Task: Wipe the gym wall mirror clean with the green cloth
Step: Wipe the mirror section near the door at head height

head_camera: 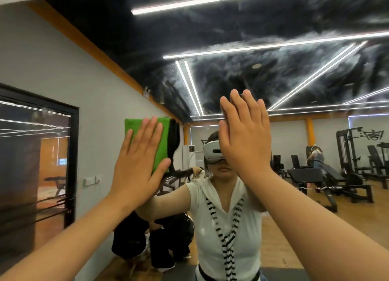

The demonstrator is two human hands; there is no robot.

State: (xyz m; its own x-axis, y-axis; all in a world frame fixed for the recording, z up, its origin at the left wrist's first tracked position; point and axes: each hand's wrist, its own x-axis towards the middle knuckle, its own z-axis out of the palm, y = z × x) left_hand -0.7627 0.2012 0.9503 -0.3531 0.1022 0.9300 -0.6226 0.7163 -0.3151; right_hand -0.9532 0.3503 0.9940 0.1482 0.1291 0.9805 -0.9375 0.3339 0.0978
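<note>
The wall mirror [294, 133] fills almost the whole view and reflects the gym and a person in a white top. My left hand [139, 165] lies flat with straight fingers on the green cloth [162, 141], pressing it against the glass at left of centre. Most of the cloth is hidden under the palm; its top edge and right side show. My right hand [246, 137] is raised beside it, fingers straight and together, flat against or very near the glass, holding nothing.
A grey wall [52, 70] with a dark-framed window [35, 154] runs along the left. The mirror reflects weight benches [328, 181], a cable machine [349, 150], a crouching person in black [151, 238] and another person far right.
</note>
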